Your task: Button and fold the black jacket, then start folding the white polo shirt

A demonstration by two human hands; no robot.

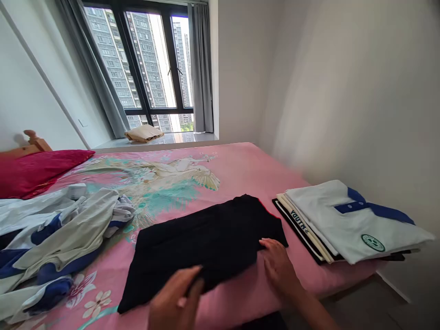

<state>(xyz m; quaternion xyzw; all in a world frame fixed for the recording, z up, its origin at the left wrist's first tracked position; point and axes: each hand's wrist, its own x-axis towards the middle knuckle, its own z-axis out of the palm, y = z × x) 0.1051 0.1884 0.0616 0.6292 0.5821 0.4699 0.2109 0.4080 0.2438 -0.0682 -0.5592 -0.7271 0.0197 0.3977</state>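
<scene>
A black garment (206,243) with a thin red trim at its far right end lies folded lengthwise across the bed in front of me. My left hand (177,298) is at its near edge, slightly blurred, with dark cloth pinched between thumb and fingers. Over the near right part of the same garment rests my right hand (278,266), its fingers stretched out and touching the cloth. The garment's exact kind does not show.
To the right sits a stack of folded clothes, topped by a white polo shirt (330,220) with a blue collar. Loose white and blue clothes (68,233) are heaped at left near a red pillow (37,169). A beige folded cloth (143,133) lies on the windowsill (185,137).
</scene>
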